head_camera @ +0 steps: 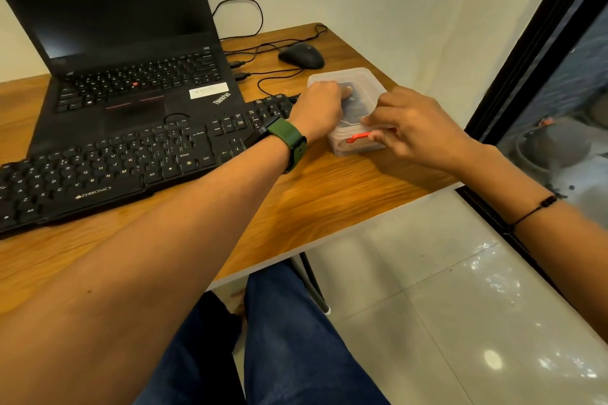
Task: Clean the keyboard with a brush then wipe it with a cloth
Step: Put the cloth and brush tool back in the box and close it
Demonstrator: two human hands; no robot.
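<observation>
A small office or home desk corner: a wooden desk (pixel 329 200) is pushed against plain white walls, with an open laptop (pixel 131 59) at 11 o'clock, a wired keyboard (pixel 115 164) before it and a mouse (pixel 301 56) at 12. Glossy floor tiles (pixel 460 306) lie at 5 o'clock, a dark-framed glass door (pixel 543 76) at 2.

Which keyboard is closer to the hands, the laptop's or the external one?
The external black keyboard, lying in front of the laptop. Its right end sits beside the left hand; the laptop's built-in keys lie farther back.
</observation>
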